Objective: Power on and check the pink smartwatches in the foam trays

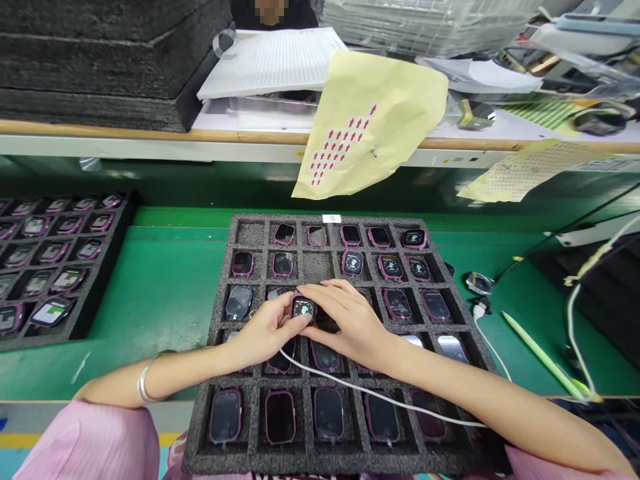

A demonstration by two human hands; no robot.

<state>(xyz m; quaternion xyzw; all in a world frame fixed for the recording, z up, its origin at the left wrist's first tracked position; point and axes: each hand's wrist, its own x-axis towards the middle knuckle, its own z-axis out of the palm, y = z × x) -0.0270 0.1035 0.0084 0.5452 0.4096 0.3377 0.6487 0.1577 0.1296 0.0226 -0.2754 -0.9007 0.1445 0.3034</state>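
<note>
A smartwatch body [301, 307] with a lit screen and purple rim is held between my two hands, above the middle of a black foam tray [200, 427]. My left hand [267, 328] pinches it from the left, thumb on the screen's lower edge. My right hand [353, 323] closes round its right side, fingers along the top. A white cable [350, 381] runs from beneath my left hand to the right, passing by my right forearm. Whether it joins the watch is hidden. Around my hands, the tray's pockets hold many more watch bodies, some with lit screens.
Another foam tray of watches [75, 320] lies at left. To the right are a green pen-like stick [543, 353], a round clear-rimmed object [479, 283] and cables. A shelf [240, 137] crosses behind, bearing foam stacks [100, 67] and papers, with a yellow sheet [380, 120] hanging over its edge.
</note>
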